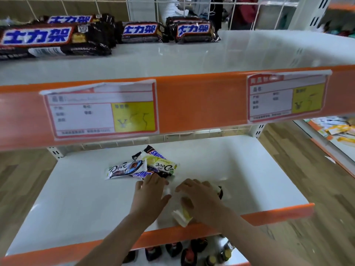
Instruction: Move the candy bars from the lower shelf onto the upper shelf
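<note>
On the white lower shelf (80,198) lies a small heap of candy bars: a white Dove bar (124,168), a yellow-green Dove bar (163,165) and two Snickers bars (153,151) (141,174). My left hand (150,196) stretches flat toward the heap, its fingertips at the near Snickers bar. To the right, my right hand (201,198) curls over a white and yellow candy bar (182,215) whose end sticks out under the palm. A dark wrapper (221,191) shows just past its fingers. The upper shelf (192,54) holds several large Snickers packs (48,38) at the back left.
An orange price rail (192,100) with two paper labels runs along the upper shelf's front edge, above the hands. Wire mesh (192,8) backs the shelf. Dark bottles (188,252) stand on the shelf below. Wooden floor lies to the right.
</note>
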